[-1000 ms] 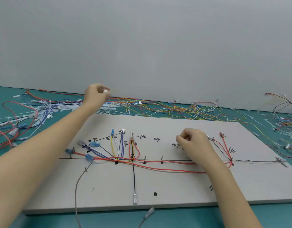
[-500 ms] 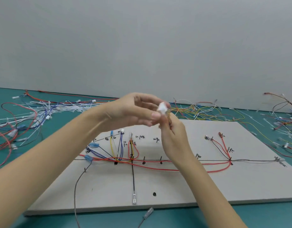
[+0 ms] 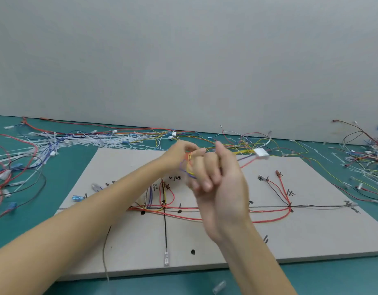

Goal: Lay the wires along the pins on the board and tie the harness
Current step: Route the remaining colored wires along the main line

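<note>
A thin bundle of yellow, red, orange and purple wires (image 3: 189, 167) ending in a white plastic connector (image 3: 261, 153) is held in the air above the flat grey board (image 3: 311, 237). The left hand (image 3: 184, 155) pinches the bundle at one end; the right hand (image 3: 221, 184), fingers curled, grips it nearer the connector. On the board, red and black wires (image 3: 269, 209) lie along drawn black lines with handwritten labels. Loose coloured wires and white cable ties (image 3: 94, 141) litter the teal bench (image 3: 45, 184) around it.
</note>
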Available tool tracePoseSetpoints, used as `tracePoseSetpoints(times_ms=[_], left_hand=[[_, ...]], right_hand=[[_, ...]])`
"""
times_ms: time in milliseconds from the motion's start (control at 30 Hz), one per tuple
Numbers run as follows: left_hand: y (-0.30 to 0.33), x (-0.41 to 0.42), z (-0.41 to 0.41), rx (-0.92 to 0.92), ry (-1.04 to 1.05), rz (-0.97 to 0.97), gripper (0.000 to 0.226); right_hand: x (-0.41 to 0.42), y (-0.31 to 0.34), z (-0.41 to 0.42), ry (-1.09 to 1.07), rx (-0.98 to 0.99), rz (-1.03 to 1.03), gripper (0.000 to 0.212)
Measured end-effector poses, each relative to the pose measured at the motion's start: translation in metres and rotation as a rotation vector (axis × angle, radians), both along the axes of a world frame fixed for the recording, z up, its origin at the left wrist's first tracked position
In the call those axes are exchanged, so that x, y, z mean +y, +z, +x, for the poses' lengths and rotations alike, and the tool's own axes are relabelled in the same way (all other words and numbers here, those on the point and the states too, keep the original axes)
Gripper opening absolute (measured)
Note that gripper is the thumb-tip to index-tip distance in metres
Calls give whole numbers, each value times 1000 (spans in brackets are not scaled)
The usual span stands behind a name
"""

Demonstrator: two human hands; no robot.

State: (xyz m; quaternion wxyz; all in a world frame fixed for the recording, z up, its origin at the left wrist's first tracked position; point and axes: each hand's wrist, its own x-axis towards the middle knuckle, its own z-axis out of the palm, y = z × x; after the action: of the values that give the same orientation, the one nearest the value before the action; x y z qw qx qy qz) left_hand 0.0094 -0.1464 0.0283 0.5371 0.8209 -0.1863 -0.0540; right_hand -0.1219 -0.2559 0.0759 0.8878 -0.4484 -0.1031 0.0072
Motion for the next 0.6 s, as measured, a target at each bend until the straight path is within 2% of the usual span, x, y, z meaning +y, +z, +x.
tracePoseSetpoints(times_ms=[67, 100, 133, 200, 267, 333, 367, 433, 500, 600], left_hand=[[3, -6, 16, -140, 108, 49, 42], [4, -10, 21, -224, 150, 73, 46], [5, -14, 21, -234, 185, 34, 54], [11, -19, 24, -210, 265, -178, 64], [29, -21, 27, -176, 438, -440, 62], [57, -14, 31, -251, 618, -626, 60], [71, -8, 32, -323, 643, -664, 61], [93, 0, 28, -448, 605, -603, 66], [104, 8, 17, -582, 568, -413, 65], [105, 37, 6, -759, 635, -249, 54]], right_hand=[[-18, 5, 0, 44, 63, 115, 60], [-23, 7, 1, 59, 95, 145, 59], [-27, 5, 5, 77, 120, 176, 58], [-32, -4, 15, 67, 196, 185, 55], [-35, -13, 21, 54, 302, 178, 52], [-36, -21, 25, 63, 361, 135, 45], [-36, -23, 26, 76, 372, 124, 42], [-34, -23, 31, 83, 369, 118, 41], [-33, -19, 36, 89, 353, 160, 40], [-40, -7, 40, 129, 358, 406, 36]])
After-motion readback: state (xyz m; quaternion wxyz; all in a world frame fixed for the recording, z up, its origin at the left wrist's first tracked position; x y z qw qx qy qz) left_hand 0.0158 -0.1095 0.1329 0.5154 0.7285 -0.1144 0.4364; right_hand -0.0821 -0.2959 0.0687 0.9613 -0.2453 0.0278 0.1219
